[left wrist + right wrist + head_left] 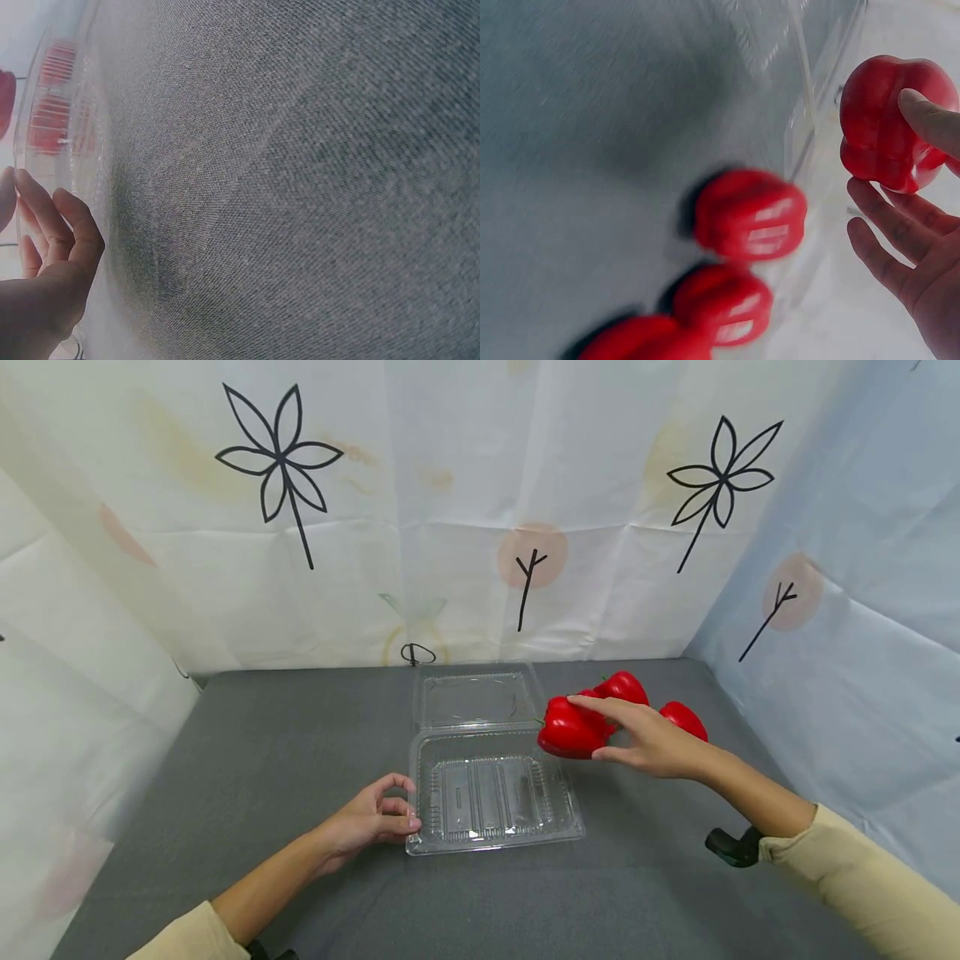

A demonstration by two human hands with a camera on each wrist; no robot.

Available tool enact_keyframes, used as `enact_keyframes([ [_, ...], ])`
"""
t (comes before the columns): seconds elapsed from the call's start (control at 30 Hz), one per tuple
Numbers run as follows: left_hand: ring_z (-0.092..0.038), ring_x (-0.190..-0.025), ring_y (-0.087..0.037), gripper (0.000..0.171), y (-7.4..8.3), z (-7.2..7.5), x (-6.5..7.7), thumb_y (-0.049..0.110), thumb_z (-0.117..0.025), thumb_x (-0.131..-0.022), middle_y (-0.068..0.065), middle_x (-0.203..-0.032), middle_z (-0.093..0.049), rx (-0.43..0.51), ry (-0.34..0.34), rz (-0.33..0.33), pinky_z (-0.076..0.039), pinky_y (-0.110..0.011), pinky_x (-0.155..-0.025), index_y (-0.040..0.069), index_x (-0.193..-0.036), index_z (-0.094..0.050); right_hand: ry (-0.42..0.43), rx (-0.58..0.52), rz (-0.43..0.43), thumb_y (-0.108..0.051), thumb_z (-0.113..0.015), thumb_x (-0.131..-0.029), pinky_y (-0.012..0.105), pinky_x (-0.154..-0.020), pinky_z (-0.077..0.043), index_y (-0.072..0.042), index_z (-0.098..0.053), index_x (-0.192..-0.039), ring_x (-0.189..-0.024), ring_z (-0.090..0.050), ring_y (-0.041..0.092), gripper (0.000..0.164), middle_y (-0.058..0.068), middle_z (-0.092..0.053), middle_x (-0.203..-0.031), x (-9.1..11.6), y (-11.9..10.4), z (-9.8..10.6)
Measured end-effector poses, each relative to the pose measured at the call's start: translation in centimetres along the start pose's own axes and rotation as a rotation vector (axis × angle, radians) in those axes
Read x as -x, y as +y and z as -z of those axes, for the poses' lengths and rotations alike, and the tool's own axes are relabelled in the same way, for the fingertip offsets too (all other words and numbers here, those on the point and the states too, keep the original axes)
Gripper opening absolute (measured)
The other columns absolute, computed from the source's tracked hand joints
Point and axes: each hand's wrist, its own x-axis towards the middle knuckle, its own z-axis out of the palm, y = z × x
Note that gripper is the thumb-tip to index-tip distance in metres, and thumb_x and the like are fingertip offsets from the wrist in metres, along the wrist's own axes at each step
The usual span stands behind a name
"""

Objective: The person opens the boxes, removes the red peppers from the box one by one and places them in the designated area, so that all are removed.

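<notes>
A red bell pepper point(570, 731) is held between the thumb and fingers of my right hand point(648, 743), above the right edge of a clear plastic clamshell container point(487, 839). In the right wrist view the thumb lies across this lifted pepper point(877, 97), with the fingertips at its other side. The container lies with its lid point(472, 697) folded back, away from me. My left hand point(367, 818) pinches the left front rim of the container between thumb and fingers. Through the container's wall, red shows in the left wrist view.
More red bell peppers lie to the right of the container, among them one at the back point(624, 687) and one farther right point(684, 718), partly behind my right hand. Grey cloth point(300, 752) covers the table. Printed white fabric walls point(450, 485) enclose its back and sides.
</notes>
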Motion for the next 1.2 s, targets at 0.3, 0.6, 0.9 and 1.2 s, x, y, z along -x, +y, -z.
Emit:
enact_keyframes([
  [0.3,-0.065,-0.081,-0.016,0.051,0.0,0.0,-0.1,0.005,-0.075,-0.087,-0.001,-0.084,-0.062,0.002,0.011,0.001,-0.054,-0.034,-0.078,0.005,-0.123,-0.039,0.085,0.032,-0.044,-0.007,-0.081,-0.081,0.046,-0.078,-0.058,-0.009,-0.043,-0.148,-0.114,-0.057,0.038,0.077,0.020,-0.052,-0.139,3.9,2.6,1.6],
  [0.6,-0.065,-0.080,-0.016,0.050,0.1,0.0,-0.3,0.005,-0.075,-0.087,-0.001,-0.084,-0.062,0.003,0.004,-0.007,-0.054,-0.035,-0.078,0.005,-0.122,-0.039,0.103,0.002,-0.091,-0.010,-0.081,-0.082,0.043,-0.073,-0.059,-0.004,-0.045,-0.145,-0.100,-0.063,0.033,0.073,0.023,-0.053,-0.133,6.9,5.5,0.5],
  [0.9,-0.065,-0.081,-0.016,0.049,0.2,-0.3,-0.2,0.004,-0.074,-0.088,-0.001,-0.084,-0.063,0.000,-0.004,-0.009,-0.053,-0.035,-0.078,0.004,-0.123,-0.039,0.131,-0.025,-0.151,-0.011,-0.081,-0.083,0.049,-0.078,-0.057,0.000,-0.042,-0.145,-0.100,-0.066,0.041,0.074,0.029,-0.053,-0.133,8.5,8.0,-1.4],
  [1.2,-0.066,-0.082,-0.016,0.050,0.1,-0.3,-0.1,0.004,-0.074,-0.088,-0.001,-0.084,-0.064,0.002,-0.008,-0.016,-0.053,-0.035,-0.078,0.003,-0.123,-0.039,0.169,-0.026,-0.168,-0.011,-0.081,-0.082,0.043,-0.075,-0.058,0.000,-0.041,-0.146,-0.092,-0.066,0.031,0.076,0.023,-0.059,-0.122,8.6,8.8,-3.2],
])
